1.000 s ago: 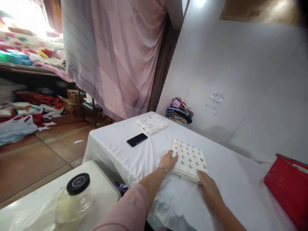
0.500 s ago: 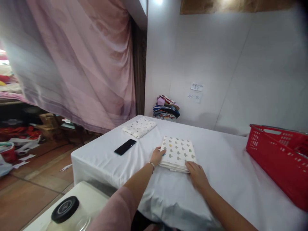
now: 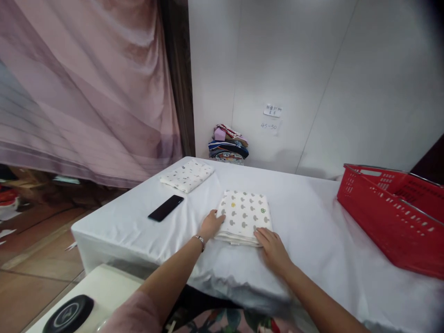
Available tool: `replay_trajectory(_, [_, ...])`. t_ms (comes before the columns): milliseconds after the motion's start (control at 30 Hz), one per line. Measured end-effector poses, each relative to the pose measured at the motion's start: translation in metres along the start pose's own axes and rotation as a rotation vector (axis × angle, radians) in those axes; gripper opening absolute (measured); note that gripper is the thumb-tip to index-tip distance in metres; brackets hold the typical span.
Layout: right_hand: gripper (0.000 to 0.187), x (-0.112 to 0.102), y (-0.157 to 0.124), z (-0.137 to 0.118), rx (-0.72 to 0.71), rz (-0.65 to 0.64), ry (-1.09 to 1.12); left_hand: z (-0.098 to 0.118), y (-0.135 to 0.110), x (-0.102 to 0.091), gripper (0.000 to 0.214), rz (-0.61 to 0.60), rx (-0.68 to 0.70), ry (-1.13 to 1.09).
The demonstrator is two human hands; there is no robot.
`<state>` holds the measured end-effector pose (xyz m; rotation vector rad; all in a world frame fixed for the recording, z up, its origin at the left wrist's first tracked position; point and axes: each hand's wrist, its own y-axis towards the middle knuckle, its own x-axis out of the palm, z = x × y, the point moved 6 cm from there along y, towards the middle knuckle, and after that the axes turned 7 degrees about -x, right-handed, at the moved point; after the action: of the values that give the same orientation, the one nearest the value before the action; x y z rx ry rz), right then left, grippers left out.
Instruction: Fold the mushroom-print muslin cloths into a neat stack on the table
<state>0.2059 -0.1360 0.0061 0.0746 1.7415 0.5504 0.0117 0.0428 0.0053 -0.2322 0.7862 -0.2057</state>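
A folded white cloth with grey and yellow prints (image 3: 244, 217) lies on the white-covered table (image 3: 312, 231). My left hand (image 3: 210, 224) rests against its left edge, fingers bent onto the cloth. Flat at the cloth's near right corner lies my right hand (image 3: 272, 247), its fingers stretched out and touching the cloth. A second folded patterned cloth (image 3: 187, 175) sits at the far left corner. Between that cloth and my left hand lies a black phone (image 3: 165, 207).
A red plastic basket (image 3: 391, 212) stands at the table's right side. A pile of coloured clothes (image 3: 227, 144) is stacked against the white wall. A pink curtain (image 3: 86, 92) hangs on the left. A black-lidded jar (image 3: 67, 314) sits on a low white surface at bottom left.
The camera has swung right, so the basket shows more and the jar has slid toward the corner. Both hands stay on the folded cloth in the same places.
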Motion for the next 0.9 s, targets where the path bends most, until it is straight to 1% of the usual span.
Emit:
replay_trajectory(67, [0.062,-0.002,-0.002,0.009,0.051,0.029,0.157,0.003,0.006,0.0,0.062,-0.045,-0.008,-0.029])
replay_trajectory(133, [0.052,-0.007,0.0,0.03,0.165,0.107,0.327,0.01,0.013,-0.002,0.065,-0.064,-0.019,-0.074])
replay_trajectory(200, [0.046,-0.011,0.007,0.061,0.361,0.199,0.467,0.018,0.023,-0.005,0.067,-0.049,-0.043,-0.1])
replay_trajectory(233, [0.046,-0.011,0.011,0.079,0.489,0.235,0.518,0.023,0.028,-0.006,0.066,-0.039,-0.054,-0.102])
replay_trajectory(267, [0.048,-0.008,0.016,0.096,0.62,0.234,0.572,0.028,0.034,-0.006,0.064,-0.032,-0.065,-0.101])
replay_trajectory(333, [0.058,0.003,0.029,0.122,0.834,0.158,0.689,0.037,0.046,-0.004,0.061,-0.023,-0.085,-0.095])
replay_trajectory(367, [0.063,0.009,0.037,0.13,0.896,0.116,0.732,0.04,0.051,-0.002,0.059,-0.023,-0.09,-0.091])
replay_trajectory(400, [0.068,0.014,0.045,0.135,0.928,0.085,0.759,0.042,0.056,0.0,0.058,-0.025,-0.094,-0.086])
replay_trajectory(467, [0.073,0.02,0.059,0.14,0.93,0.069,0.753,0.044,0.062,0.004,0.055,-0.023,-0.096,-0.077])
replay_trajectory(567, [0.075,0.025,0.076,0.14,0.878,0.132,0.722,0.045,0.068,0.006,0.053,0.0,-0.061,-0.084])
replay_trajectory(633, [0.075,0.027,0.085,0.139,0.825,0.195,0.73,0.047,0.071,0.004,0.051,0.051,-0.011,-0.091])
replay_trajectory(700, [0.072,0.029,0.092,0.14,0.789,0.203,0.696,0.046,0.076,0.001,0.05,0.101,0.013,-0.057])
replay_trajectory(733, [0.069,0.031,0.095,0.142,0.785,0.173,0.65,0.045,0.079,0.0,0.049,0.117,0.01,-0.027])
replay_trajectory(800, [0.065,0.033,0.101,0.145,0.776,0.065,0.519,0.041,0.084,0.0,0.049,0.118,-0.012,0.029])
replay_trajectory(867, [0.061,0.032,0.107,0.145,0.718,-0.035,0.362,0.039,0.087,-0.003,0.049,0.109,-0.017,0.075])
replay_trajectory(900, [0.06,0.029,0.111,0.142,0.676,-0.053,0.277,0.041,0.088,-0.005,0.049,0.123,-0.004,0.113])
